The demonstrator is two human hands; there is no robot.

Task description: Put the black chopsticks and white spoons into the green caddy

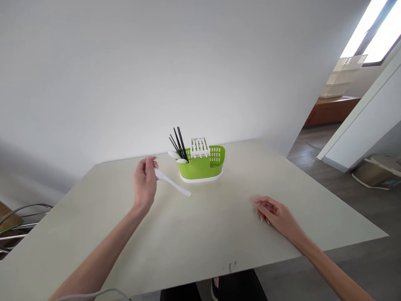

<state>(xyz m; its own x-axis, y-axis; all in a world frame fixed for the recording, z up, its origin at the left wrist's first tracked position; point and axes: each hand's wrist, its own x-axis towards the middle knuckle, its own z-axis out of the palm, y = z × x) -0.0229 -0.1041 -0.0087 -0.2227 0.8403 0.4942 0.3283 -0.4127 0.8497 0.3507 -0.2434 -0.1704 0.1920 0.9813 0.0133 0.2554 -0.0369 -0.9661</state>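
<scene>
My left hand (145, 179) is closed around one end of a white spoon (173, 184) above the table. Its long handle slants down to the right, while my fingers cover the other end. To the right of that hand stands a green cutlery holder (199, 169) on a white base. Black chopsticks (180, 146) and two white spoons (181, 161) lean in its left part, and a white slotted rack (200, 147) sits over its middle. My right hand (272, 212) rests at the right of the table, fingers loosely bent and apart, holding nothing.
The pale table (200, 234) meets a white wall (188, 75) behind the holder. Metal bars (25, 225) show beyond the left edge. On the floor at the right sits a lidded container (377, 171). A grey cable (94, 294) crosses near my left forearm.
</scene>
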